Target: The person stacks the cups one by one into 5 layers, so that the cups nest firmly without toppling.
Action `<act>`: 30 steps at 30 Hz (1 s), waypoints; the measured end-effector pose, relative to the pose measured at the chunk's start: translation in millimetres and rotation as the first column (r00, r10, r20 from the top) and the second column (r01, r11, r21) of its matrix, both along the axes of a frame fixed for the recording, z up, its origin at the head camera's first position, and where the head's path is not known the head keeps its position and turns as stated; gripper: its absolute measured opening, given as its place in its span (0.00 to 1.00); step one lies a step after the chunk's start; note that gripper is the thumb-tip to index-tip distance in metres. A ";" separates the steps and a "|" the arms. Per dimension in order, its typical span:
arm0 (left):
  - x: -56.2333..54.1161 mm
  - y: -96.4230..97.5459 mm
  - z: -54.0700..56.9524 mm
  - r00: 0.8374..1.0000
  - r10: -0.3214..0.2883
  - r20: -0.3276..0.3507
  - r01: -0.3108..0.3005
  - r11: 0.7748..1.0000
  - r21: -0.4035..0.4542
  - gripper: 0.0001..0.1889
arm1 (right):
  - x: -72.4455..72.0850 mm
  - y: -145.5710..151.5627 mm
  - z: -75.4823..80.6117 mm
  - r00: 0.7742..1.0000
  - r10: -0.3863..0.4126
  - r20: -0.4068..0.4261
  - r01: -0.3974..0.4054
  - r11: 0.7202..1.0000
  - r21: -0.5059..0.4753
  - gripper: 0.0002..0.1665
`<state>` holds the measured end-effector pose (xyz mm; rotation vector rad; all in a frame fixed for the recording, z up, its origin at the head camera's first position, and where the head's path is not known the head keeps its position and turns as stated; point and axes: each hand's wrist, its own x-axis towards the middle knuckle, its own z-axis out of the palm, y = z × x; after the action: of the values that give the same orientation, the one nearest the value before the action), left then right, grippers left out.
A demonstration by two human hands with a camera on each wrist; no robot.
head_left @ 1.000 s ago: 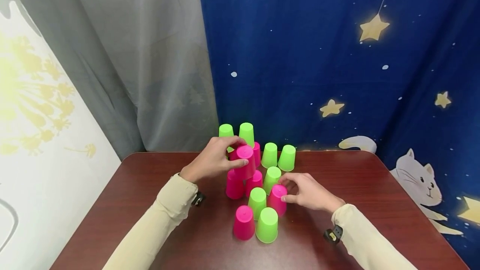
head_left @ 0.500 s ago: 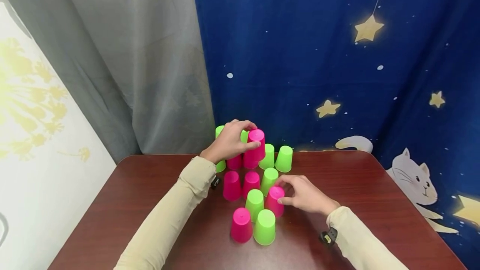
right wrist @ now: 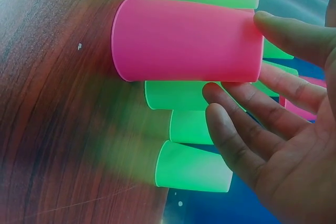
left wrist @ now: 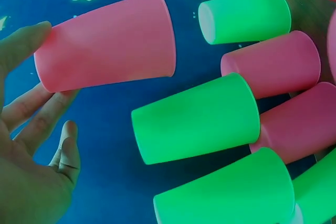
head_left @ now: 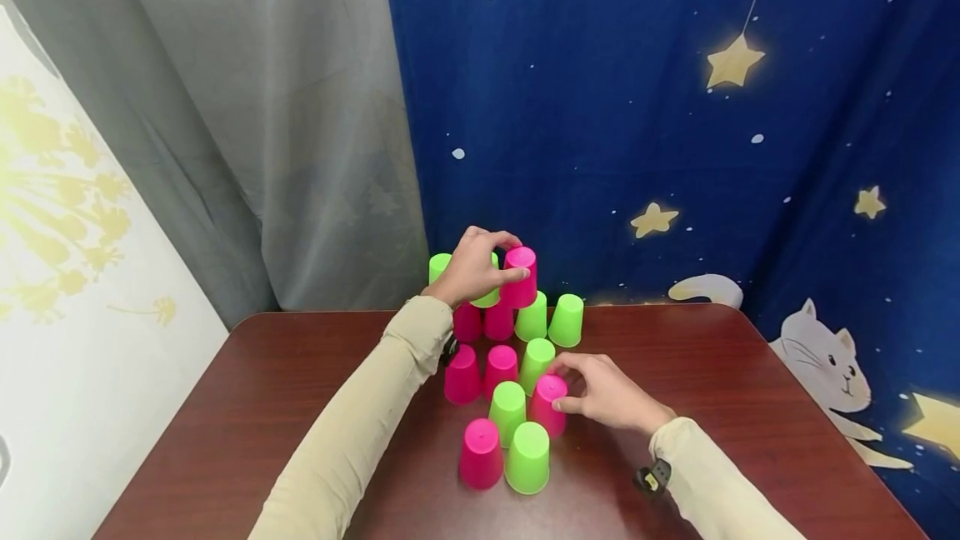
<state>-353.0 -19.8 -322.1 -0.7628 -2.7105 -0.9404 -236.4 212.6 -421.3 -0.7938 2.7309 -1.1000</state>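
My left hand (head_left: 472, 269) pinches an upside-down pink cup (head_left: 521, 293) near its base, between thumb and fingers. In the left wrist view the held pink cup (left wrist: 113, 45) is beside two raised green cups (left wrist: 197, 119), which rest on a lower row. That back row includes two pink cups (head_left: 498, 322) and, at its right, two green cups (head_left: 566, 321). With thumb and fingertips, my right hand (head_left: 611, 394) holds another inverted pink cup (head_left: 549, 413). Its rim is down at the table in the right wrist view, where this pink cup (right wrist: 184, 43) shows large.
In front of the back row are two pink cups (head_left: 462, 377) and a green cup (head_left: 537, 363). Nearer stand a green cup (head_left: 507, 415), a pink cup (head_left: 481, 461) and a green cup (head_left: 528, 461). Curtains hang behind the brown table (head_left: 300, 440).
My left hand has carried its pink cup back, up and to the right, beside the raised green cups. The right hand keeps its hold in about the same place; the view has shifted slightly.
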 end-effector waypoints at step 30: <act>-36.2 17.9 -32.1 0.990 0.139 -0.027 -0.141 0.969 -0.205 0.27 | 0.8 -3.1 -3.1 1.000 -0.007 -0.010 0.007 1.000 -0.001 0.21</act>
<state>-389.2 -1.9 -354.2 -0.5979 -2.8375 -0.6286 -235.5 209.5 -424.4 -0.7923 2.7440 -1.1022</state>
